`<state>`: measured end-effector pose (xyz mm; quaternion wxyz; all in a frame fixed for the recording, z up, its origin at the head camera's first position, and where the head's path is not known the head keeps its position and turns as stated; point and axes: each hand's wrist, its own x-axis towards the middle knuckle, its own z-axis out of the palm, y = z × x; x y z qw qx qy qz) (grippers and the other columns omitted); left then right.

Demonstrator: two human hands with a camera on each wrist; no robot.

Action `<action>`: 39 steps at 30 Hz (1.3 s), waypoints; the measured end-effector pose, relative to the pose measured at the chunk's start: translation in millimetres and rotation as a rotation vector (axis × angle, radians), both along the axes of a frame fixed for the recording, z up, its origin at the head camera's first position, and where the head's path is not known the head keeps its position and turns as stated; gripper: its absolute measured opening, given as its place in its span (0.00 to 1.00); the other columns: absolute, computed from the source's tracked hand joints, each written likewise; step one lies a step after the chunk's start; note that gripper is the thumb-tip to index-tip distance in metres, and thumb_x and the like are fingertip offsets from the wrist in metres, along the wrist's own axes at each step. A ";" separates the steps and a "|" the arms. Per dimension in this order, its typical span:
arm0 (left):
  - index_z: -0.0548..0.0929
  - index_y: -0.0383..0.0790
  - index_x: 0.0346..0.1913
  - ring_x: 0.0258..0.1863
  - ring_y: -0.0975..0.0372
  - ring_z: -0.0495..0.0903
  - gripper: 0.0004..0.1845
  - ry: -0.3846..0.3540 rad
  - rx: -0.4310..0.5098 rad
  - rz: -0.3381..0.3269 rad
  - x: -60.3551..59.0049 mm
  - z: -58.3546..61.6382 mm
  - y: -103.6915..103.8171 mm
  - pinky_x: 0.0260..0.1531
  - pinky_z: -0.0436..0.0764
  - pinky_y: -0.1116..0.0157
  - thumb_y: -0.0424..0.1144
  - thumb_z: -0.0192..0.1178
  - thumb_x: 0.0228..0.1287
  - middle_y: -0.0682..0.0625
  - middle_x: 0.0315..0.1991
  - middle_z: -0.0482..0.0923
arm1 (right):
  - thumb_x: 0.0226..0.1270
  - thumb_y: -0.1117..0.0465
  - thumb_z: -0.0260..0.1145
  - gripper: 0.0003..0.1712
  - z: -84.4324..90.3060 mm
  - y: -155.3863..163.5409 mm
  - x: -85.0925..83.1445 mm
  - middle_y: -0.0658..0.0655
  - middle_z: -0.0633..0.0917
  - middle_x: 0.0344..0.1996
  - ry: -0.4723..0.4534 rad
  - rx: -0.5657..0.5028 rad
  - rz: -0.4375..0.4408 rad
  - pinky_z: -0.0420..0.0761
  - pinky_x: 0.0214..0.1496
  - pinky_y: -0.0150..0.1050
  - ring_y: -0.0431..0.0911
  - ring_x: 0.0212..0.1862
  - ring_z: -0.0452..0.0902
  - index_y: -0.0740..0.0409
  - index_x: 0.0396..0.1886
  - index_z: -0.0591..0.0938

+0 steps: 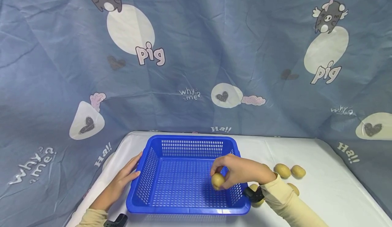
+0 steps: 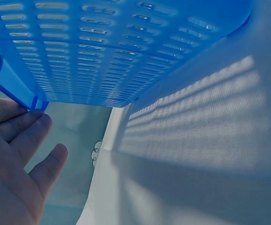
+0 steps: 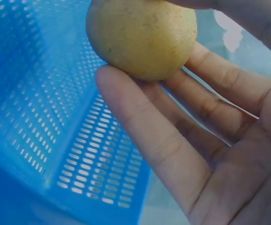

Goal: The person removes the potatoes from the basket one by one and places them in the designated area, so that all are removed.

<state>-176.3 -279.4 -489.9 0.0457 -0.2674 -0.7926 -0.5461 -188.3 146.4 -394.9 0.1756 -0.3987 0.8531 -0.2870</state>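
A blue plastic basket [image 1: 189,210] with slotted walls stands on the white table. Over its right part, inside the rim, my right hand [image 1: 235,169] holds a yellowish potato [image 1: 217,180] between thumb and fingers. The right wrist view shows this potato [image 3: 140,40] up close, fingers curved along its underside. At the basket's left side, my left hand [image 1: 120,182] has its extended fingertips at the rim. Seen from the left wrist, the left hand [image 2: 16,159] touches the edge from outside, thumb apart. The basket floor shows bare mesh below the held potato.
Right of the basket lie several more potatoes [image 1: 282,171], some partly hidden behind the right wrist and its black band [image 1: 253,194]. A blue printed curtain [image 1: 196,67] hangs behind and beside the white table [image 1: 321,199].
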 end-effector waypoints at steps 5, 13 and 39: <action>0.54 0.27 0.80 0.69 0.90 0.56 0.34 -0.023 -0.005 -0.007 0.4 1.2 -0.2 0.62 0.55 0.91 0.31 0.48 0.75 0.23 0.76 0.55 | 0.54 0.65 0.81 0.21 -3.5 9.7 -1.5 0.47 0.87 0.47 -0.058 -0.110 -0.021 0.90 0.44 0.34 0.35 0.48 0.82 0.50 0.48 0.86; 0.53 0.27 0.80 0.69 0.90 0.55 0.34 -0.038 -0.015 -0.010 0.5 1.2 -0.3 0.63 0.54 0.91 0.32 0.48 0.76 0.23 0.77 0.54 | 0.57 0.64 0.80 0.20 -13.2 21.3 0.5 0.53 0.87 0.49 -0.043 -0.288 -0.029 0.90 0.46 0.36 0.37 0.51 0.82 0.51 0.49 0.85; 0.54 0.29 0.81 0.68 0.87 0.60 0.34 -0.034 -0.007 -0.011 0.3 2.1 -0.4 0.64 0.59 0.87 0.32 0.47 0.76 0.24 0.77 0.55 | 0.59 0.73 0.76 0.23 -31.8 89.6 19.9 0.63 0.84 0.52 0.026 -0.599 -0.240 0.91 0.45 0.43 0.37 0.57 0.83 0.60 0.54 0.83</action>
